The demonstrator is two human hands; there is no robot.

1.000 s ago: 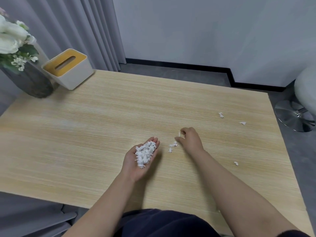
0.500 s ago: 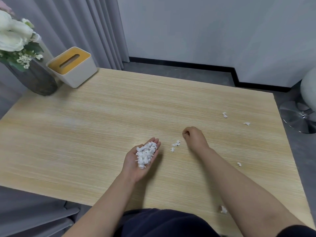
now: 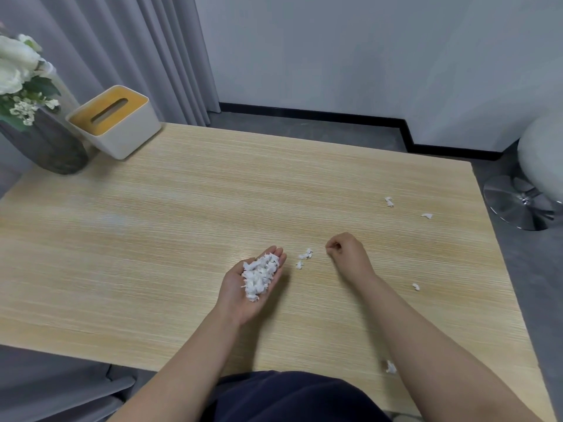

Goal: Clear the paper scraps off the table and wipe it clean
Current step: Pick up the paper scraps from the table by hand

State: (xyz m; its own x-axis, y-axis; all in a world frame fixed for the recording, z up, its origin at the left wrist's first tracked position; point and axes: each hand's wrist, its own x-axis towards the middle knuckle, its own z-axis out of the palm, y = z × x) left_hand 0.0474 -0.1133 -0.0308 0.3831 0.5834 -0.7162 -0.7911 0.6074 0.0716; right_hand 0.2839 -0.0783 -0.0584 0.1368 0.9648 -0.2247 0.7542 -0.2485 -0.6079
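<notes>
My left hand lies palm up just above the wooden table, fingers straight, carrying a heap of white paper scraps. My right hand sits to its right, fingers curled into a loose fist over the scrap it took from the table; that scrap is hidden inside. A small cluster of scraps lies between the two hands. Single scraps lie at the far right, right of my forearm, and near the front edge.
A white tissue box with a yellow lid and a dark vase of white flowers stand at the table's back left corner. A white stool on a chrome base stands on the floor past the right edge.
My right hand pinched a scrap off the table, closed into a fist and drew slightly right. The left hand stays put with its heap.
</notes>
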